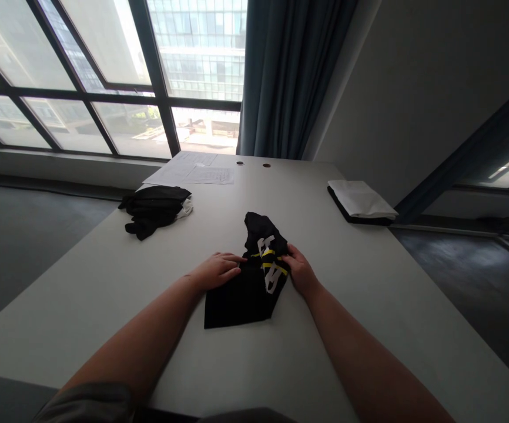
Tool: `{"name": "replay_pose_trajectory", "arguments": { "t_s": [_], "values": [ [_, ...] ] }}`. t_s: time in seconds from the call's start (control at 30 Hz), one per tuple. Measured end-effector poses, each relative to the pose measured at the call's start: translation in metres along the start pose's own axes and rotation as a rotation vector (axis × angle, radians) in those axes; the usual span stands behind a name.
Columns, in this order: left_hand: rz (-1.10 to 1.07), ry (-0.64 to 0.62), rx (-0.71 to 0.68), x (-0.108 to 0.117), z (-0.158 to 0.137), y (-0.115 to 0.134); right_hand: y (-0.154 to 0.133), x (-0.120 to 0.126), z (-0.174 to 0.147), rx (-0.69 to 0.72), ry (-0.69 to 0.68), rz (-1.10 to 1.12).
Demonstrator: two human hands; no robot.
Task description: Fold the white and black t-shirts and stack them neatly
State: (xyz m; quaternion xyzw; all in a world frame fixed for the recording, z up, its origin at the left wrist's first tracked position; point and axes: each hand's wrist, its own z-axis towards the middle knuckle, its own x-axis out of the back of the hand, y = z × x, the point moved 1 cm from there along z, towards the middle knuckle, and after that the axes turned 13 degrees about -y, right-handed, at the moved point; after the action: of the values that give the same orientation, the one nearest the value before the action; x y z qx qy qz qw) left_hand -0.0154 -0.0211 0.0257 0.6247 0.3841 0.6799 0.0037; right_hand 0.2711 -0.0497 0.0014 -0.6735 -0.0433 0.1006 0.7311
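Observation:
A black garment [241, 299] with a white and yellow print lies partly folded on the white table in front of me. Its lower part is flat with straight edges, while the far end is bunched up. My left hand [219, 270] rests on its left edge, fingers stretched out over the cloth. On the opposite side, my right hand [299, 269] has its fingers closed on the cloth's right edge beside the print. The right fingertips are partly hidden by the fabric.
On the white table [347, 329], a heap of black clothing [155, 208] with a white bit lies left. A neat stack of white and black cloth [362, 200] sits right. Paper sheets [206, 174] lie at the far left, near two cable holes. Behind hang blue curtains [285, 76] beside windows.

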Motion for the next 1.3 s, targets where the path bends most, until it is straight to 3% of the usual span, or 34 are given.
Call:
{"name": "replay_pose_trajectory", "arguments": {
  "t_s": [0.23,0.4,0.5,0.63,0.83,0.93,1.1,1.3],
  "values": [
    [0.158,0.084,0.083,0.0,0.002,0.023,0.03,0.049,0.019,0.216,0.668,0.239],
    [0.265,0.075,0.113,-0.006,0.006,0.029,0.034,0.079,0.012,0.163,1.029,0.048],
    [0.313,0.101,0.148,-0.006,0.006,0.026,0.03,0.082,0.01,0.068,1.145,0.063],
    [0.303,0.179,0.244,-0.006,0.004,0.01,0.029,0.079,0.012,0.017,1.119,0.04],
    [0.274,0.274,0.465,-0.005,0.001,-0.015,0.028,0.073,0.012,0.143,0.887,-0.108],
    [0.261,0.271,0.433,-0.006,0.002,-0.018,0.023,0.062,0.011,0.106,0.795,-0.24],
    [0.148,0.302,0.357,-0.008,0.004,-0.019,0.019,0.046,0.013,0.075,0.51,-0.326],
    [0.149,0.526,0.263,-0.003,-0.002,-0.01,0.017,0.045,0.012,0.023,0.478,-0.419]
  ]
}}
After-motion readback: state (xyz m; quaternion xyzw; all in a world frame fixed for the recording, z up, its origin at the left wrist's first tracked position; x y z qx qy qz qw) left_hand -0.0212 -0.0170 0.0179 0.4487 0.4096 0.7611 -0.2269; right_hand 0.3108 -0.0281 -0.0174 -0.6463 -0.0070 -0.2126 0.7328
